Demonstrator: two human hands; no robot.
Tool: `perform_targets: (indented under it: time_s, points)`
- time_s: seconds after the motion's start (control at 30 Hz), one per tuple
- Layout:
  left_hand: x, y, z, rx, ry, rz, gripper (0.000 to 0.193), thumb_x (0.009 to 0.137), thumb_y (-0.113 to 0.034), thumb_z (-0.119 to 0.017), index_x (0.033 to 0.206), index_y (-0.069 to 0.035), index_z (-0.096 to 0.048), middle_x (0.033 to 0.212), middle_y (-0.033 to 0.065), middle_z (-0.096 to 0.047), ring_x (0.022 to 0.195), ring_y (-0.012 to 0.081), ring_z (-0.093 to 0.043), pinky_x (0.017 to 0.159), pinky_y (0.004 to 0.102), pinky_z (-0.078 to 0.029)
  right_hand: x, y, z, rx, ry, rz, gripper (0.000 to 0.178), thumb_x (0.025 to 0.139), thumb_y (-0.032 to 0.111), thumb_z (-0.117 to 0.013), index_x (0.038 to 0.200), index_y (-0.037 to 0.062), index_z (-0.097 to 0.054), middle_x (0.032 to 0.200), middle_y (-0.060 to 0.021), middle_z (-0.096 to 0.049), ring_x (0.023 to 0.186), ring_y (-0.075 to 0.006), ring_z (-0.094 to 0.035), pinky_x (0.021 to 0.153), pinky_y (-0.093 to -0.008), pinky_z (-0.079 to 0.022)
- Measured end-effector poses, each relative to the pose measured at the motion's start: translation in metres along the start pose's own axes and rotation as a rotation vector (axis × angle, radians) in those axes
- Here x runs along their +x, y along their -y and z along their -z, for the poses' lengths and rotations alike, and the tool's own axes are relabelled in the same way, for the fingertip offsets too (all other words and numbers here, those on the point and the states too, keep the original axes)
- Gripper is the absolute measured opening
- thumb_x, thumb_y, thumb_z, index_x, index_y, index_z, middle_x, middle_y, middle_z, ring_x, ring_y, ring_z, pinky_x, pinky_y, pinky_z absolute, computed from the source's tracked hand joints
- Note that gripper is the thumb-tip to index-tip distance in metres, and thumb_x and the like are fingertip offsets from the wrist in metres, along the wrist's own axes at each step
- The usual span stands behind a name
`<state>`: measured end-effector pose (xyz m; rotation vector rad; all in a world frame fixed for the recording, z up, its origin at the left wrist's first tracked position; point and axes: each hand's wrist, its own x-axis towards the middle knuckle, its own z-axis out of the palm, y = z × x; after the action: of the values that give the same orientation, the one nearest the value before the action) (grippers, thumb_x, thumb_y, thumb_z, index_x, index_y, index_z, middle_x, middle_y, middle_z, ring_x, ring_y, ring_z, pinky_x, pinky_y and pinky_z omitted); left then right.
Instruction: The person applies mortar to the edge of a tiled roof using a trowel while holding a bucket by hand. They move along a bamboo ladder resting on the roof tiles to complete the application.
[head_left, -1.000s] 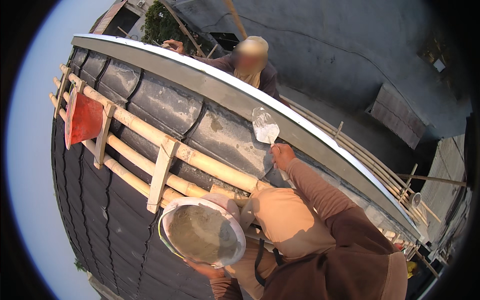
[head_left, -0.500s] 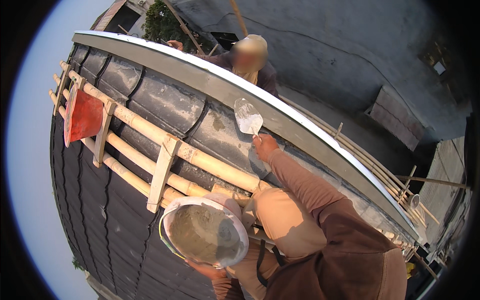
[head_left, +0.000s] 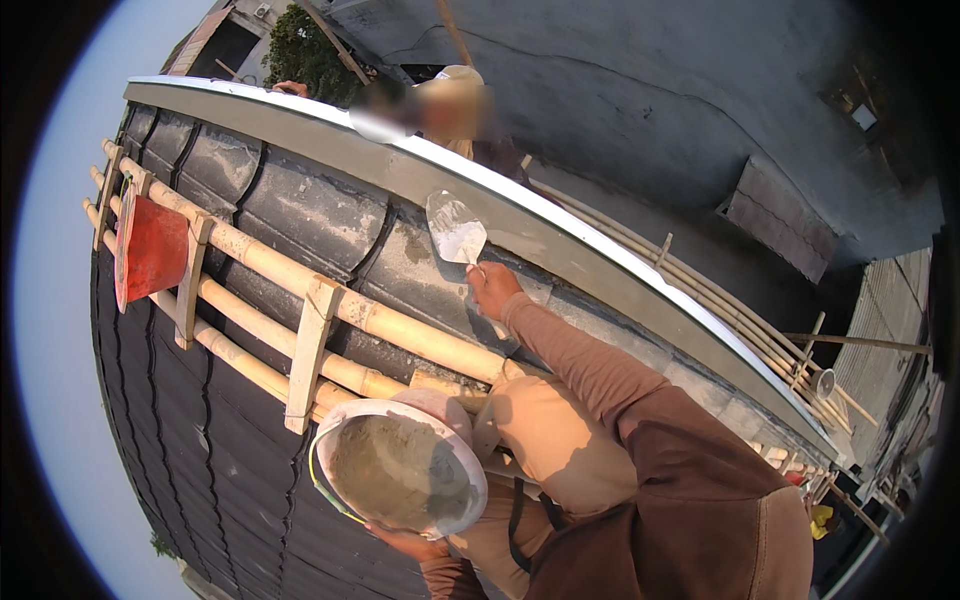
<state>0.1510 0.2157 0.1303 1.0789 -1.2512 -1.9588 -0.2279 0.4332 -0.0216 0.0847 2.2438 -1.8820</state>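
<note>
My right hand (head_left: 493, 289) is closed on the handle of a pointing trowel (head_left: 457, 230). Its blade, smeared with pale mortar, lies against or just over the lower side of the grey plastered ridge (head_left: 560, 255); any contact I cannot tell. By the lower edge, my left hand (head_left: 410, 541) grips the underside of a whitish bucket (head_left: 473, 503), its fingers partly hidden. Wet grey mortar (head_left: 395, 470) fills much of the bucket, which tilts beside my bent knee.
Bamboo rails (head_left: 260, 245) with wooden crosspieces (head_left: 310, 355) run along dark roof tiles (head_left: 310, 205). A red bucket (head_left: 155, 250) hangs on them at the left. Beyond the ridge are a co-worker (head_left: 455, 110), bamboo poles (head_left: 640, 245) and a grey wall (head_left: 640, 100).
My right hand and the trowel have shifted a little to the left along the ridge. The whole view has moved slightly. Behind the ridge, the co-worker has moved left.
</note>
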Motion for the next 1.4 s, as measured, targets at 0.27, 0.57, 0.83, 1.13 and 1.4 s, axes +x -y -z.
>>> perform_targets:
  time_s: [0.27,0.57,0.83,1.13,1.4]
  points:
    - [-0.010,-0.009,0.000,-0.038,-0.020,-0.002,0.069,0.101,-0.055,-0.039,0.155,-0.014,-0.030,0.155,0.0107,-0.035,0.140,0.0325,-0.038,0.112,0.0464,-0.038,-0.142,-0.073,0.105,0.170,0.004,-0.431,0.042,0.105,0.035,-0.041,0.098,-0.0012,-0.063,0.064,-0.0080,-0.058,0.048,-0.0159,-0.055,0.048,-0.0317,-0.047]
    - [-0.017,-0.011,-0.021,-0.035,-0.041,0.077,0.070,0.100,-0.057,-0.038,0.155,-0.015,-0.029,0.155,0.0103,-0.035,0.139,0.0335,-0.039,0.111,0.0494,-0.040,-0.095,-0.023,0.072,0.278,0.105,-0.177,0.041,0.104,0.033,-0.045,0.097,-0.0029,-0.064,0.066,-0.0103,-0.060,0.051,-0.0188,-0.060,0.051,-0.0346,-0.050]
    - [-0.013,-0.006,0.002,0.008,-0.031,0.047,0.078,0.099,-0.059,-0.040,0.157,-0.010,-0.023,0.160,0.0124,-0.026,0.143,0.0328,-0.033,0.116,0.0474,-0.032,-0.131,-0.085,0.103,0.179,0.054,-0.451,0.040,0.104,0.035,-0.047,0.102,-0.0009,-0.063,0.068,-0.0097,-0.060,0.056,-0.0178,-0.057,0.051,-0.0343,-0.050]
    - [-0.005,-0.009,0.010,0.008,-0.048,0.018,0.078,0.100,-0.060,-0.040,0.156,-0.008,-0.025,0.159,0.0130,-0.028,0.141,0.0323,-0.036,0.113,0.0459,-0.034,-0.094,-0.003,0.076,0.148,0.182,-0.147,0.041,0.103,0.033,-0.043,0.098,-0.0031,-0.063,0.067,-0.0117,-0.060,0.050,-0.0187,-0.059,0.051,-0.0359,-0.049]
    - [-0.008,-0.003,-0.021,-0.029,-0.083,0.016,0.070,0.100,-0.057,-0.042,0.151,-0.009,-0.036,0.150,0.0100,-0.042,0.133,0.0315,-0.044,0.109,0.0445,-0.039,0.062,0.056,-0.031,0.005,0.057,-0.045,0.044,0.102,0.037,-0.044,0.094,-0.0030,-0.063,0.072,-0.0149,-0.064,0.058,-0.0279,-0.066,0.058,-0.0407,-0.053]
